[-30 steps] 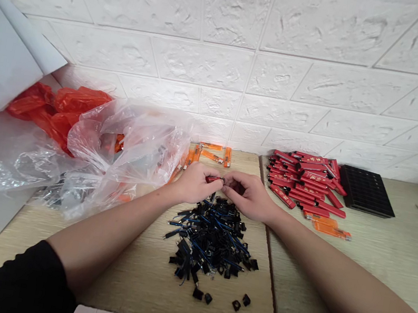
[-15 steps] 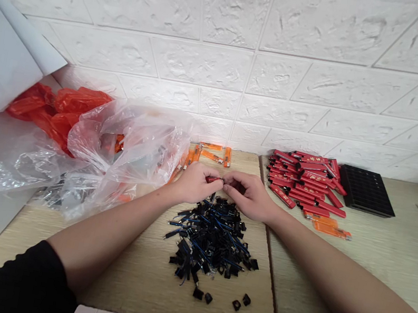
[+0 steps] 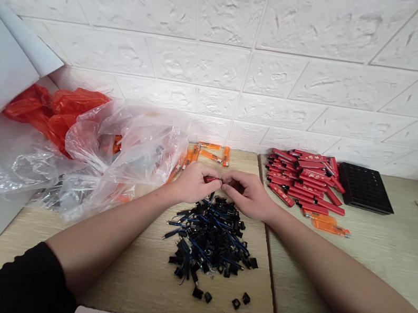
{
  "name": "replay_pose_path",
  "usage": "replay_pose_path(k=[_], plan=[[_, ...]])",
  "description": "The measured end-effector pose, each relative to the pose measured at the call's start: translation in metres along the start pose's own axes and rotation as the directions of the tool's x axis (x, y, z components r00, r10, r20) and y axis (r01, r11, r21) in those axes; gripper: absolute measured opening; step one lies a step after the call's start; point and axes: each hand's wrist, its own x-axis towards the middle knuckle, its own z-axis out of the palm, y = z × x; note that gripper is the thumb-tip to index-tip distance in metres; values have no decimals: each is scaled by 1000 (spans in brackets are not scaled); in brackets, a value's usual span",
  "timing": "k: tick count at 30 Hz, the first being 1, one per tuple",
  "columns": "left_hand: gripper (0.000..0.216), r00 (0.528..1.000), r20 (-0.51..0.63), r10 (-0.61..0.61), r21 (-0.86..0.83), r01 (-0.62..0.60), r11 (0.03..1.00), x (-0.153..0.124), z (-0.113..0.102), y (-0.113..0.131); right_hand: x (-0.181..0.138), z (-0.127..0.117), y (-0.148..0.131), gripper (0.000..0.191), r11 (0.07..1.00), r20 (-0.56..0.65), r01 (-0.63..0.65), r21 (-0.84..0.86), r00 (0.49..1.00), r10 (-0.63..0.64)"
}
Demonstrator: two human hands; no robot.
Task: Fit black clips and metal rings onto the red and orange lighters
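Observation:
My left hand [image 3: 197, 182] is closed around a slim red lighter [image 3: 211, 180], most of it covered by the fingers. At the lighter's right end, my right hand [image 3: 248, 194] pinches with thumb and fingertips. A dark bit shows between the fingertips there, too small to tell whether it is a separate piece. Just below both hands spreads a pile of small black parts [image 3: 215, 237], with blue strips and metal tips among them. A few loose black pieces [image 3: 198, 293] lie nearer the table's front edge.
Red lighters [image 3: 309, 178] are heaped at right, beside a black slotted tray [image 3: 366, 188]. Orange lighters [image 3: 328, 224] lie before the heap, and more orange lighters [image 3: 209, 155] near the wall. Clear plastic bags [image 3: 126, 148] and a red bag [image 3: 55, 115] fill the left.
The hands keep nearly the same hold at the red lighter, with only slight finger movement. The whole view has shifted slightly.

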Motion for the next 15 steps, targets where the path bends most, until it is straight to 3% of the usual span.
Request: replay_pose_path(k=[15], plan=[[32,999,-6,-38,9,39,999,1,1,1,0,1,0,17,1000,-1,2,10,1000,-1]])
